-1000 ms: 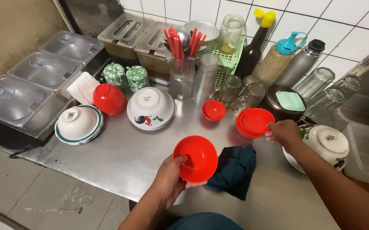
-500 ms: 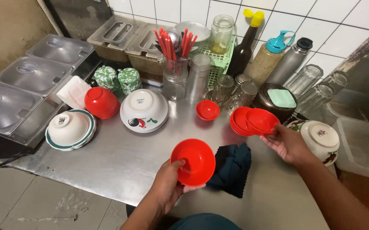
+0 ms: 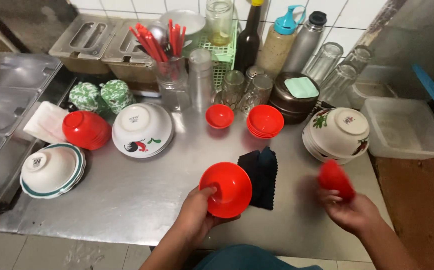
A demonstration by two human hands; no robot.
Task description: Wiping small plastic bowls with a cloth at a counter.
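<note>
My left hand holds a red plastic bowl tilted on edge above the steel counter's front. My right hand grips a smaller red dish, blurred, near the counter's right front. A dark blue cloth lies between the two hands. Behind it sits a stack of small red dishes and a single small red dish.
Upside-down white bowls stand at the left, centre and right. Red bowls are stacked at left. Glasses, bottles, a jar of red chopsticks and steel pans line the back and left. A clear plastic tub sits right.
My right hand lifted one small red dish off the stack and drew it toward me to the right front. The left hand keeps holding its red bowl.
</note>
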